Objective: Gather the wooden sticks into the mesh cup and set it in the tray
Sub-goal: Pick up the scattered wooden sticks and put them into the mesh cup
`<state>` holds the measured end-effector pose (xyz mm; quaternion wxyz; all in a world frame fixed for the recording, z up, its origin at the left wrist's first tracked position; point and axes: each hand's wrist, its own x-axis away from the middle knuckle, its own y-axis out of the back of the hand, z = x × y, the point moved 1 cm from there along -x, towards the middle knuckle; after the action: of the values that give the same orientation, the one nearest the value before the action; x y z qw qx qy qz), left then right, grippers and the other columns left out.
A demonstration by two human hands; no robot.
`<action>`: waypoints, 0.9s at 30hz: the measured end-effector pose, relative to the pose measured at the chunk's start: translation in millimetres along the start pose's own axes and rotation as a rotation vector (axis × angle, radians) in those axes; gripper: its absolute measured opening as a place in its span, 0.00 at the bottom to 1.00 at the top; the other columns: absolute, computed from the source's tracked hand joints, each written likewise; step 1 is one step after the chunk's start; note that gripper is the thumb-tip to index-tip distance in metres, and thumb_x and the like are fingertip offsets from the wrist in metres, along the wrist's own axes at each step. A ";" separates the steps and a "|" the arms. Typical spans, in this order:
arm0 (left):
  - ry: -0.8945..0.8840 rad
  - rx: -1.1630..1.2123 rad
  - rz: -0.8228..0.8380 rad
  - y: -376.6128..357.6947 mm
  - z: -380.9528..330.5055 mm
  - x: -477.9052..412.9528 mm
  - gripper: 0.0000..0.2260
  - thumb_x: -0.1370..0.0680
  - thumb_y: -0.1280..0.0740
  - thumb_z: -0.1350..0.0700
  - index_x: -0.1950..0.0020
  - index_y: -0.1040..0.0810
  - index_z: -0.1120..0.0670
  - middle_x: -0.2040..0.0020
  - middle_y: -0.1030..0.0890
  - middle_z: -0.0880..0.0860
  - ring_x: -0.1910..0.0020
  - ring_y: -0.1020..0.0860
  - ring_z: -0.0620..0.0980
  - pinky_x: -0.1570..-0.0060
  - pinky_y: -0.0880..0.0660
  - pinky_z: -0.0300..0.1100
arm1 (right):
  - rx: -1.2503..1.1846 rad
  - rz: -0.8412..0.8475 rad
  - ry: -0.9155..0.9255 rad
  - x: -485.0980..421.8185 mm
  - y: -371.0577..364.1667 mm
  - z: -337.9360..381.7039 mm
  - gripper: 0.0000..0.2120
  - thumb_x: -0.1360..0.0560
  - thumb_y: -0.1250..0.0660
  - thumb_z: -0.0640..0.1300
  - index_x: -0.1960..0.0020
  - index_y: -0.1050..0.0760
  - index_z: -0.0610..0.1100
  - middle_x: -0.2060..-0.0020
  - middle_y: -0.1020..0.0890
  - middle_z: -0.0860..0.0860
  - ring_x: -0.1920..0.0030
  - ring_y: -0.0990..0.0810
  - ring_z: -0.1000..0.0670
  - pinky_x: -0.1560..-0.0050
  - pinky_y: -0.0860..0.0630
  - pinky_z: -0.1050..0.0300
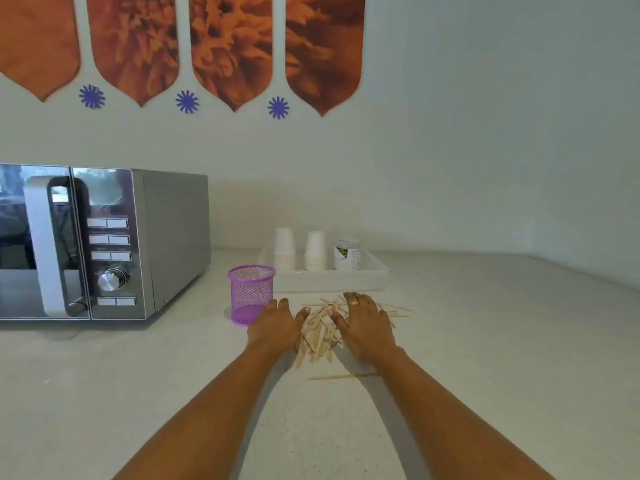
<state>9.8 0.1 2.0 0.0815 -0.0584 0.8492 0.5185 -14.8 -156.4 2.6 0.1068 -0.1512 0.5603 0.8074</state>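
1. Head view: your left hand (277,323) and right hand (363,323) lie flat, fingers spread, flanking the wooden sticks (320,332) piled on the counter (485,341); neither grasps anything.
2. Your mesh cup (251,294) stands upright beside the left hand.
3. Your tray (375,271) sits just behind.

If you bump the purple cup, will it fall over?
Probably, quite easily. The purple mesh cup stands upright and looks empty, so it is likely light. It is taller than wide, and the left hand is right beside it.
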 end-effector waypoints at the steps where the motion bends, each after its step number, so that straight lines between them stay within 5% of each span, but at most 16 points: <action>1: 0.019 0.008 0.025 -2.7 0.9 -1.2 0.29 0.20 0.51 0.39 0.26 0.39 0.56 0.25 0.36 0.58 0.27 0.36 0.59 0.32 0.34 0.56 | -0.011 0.023 -0.017 -0.4 -2.6 -2.1 0.29 0.20 0.50 0.59 0.25 0.43 0.44 0.25 0.39 0.47 0.23 0.45 0.47 0.26 0.44 0.42; 12: 0.054 -0.116 0.100 -28.1 2.5 -4.9 0.29 0.20 0.50 0.40 0.27 0.38 0.58 0.27 0.34 0.59 0.27 0.36 0.59 0.29 0.37 0.54 | 0.052 0.222 -0.108 -4.8 -20.8 -19.1 0.32 0.21 0.51 0.61 0.24 0.44 0.41 0.24 0.42 0.45 0.23 0.47 0.45 0.26 0.47 0.39; 17: 0.055 -0.144 0.113 -24.2 -9.2 -3.6 0.26 0.20 0.46 0.42 0.30 0.36 0.60 0.31 0.29 0.59 0.32 0.30 0.58 0.34 0.31 0.50 | 0.031 0.293 -0.201 -9.4 -12.7 -15.1 0.31 0.21 0.49 0.60 0.29 0.36 0.39 0.30 0.31 0.42 0.29 0.34 0.41 0.29 0.38 0.43; 23: 0.057 -0.174 0.139 -12.7 -29.0 -5.1 0.14 0.23 0.36 0.54 0.40 0.26 0.59 0.42 0.21 0.55 0.44 0.21 0.54 0.50 0.25 0.42 | 0.043 0.300 -0.213 -15.4 -3.9 -4.0 0.18 0.22 0.40 0.49 0.39 0.26 0.38 0.40 0.21 0.43 0.40 0.22 0.44 0.45 0.26 0.54; 27: 0.017 -0.283 0.109 -8.3 -34.8 -6.6 0.11 0.23 0.38 0.62 0.41 0.25 0.60 0.42 0.21 0.56 0.42 0.22 0.54 0.49 0.24 0.42 | 0.080 0.238 -0.185 -14.2 2.0 2.4 0.12 0.21 0.40 0.40 0.40 0.28 0.36 0.41 0.22 0.42 0.40 0.23 0.44 0.45 0.26 0.55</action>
<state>15.0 -34.5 11.7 0.0371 -0.0277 0.7702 0.6361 -2.6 -154.9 10.3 0.0677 -0.0043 0.5936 0.8019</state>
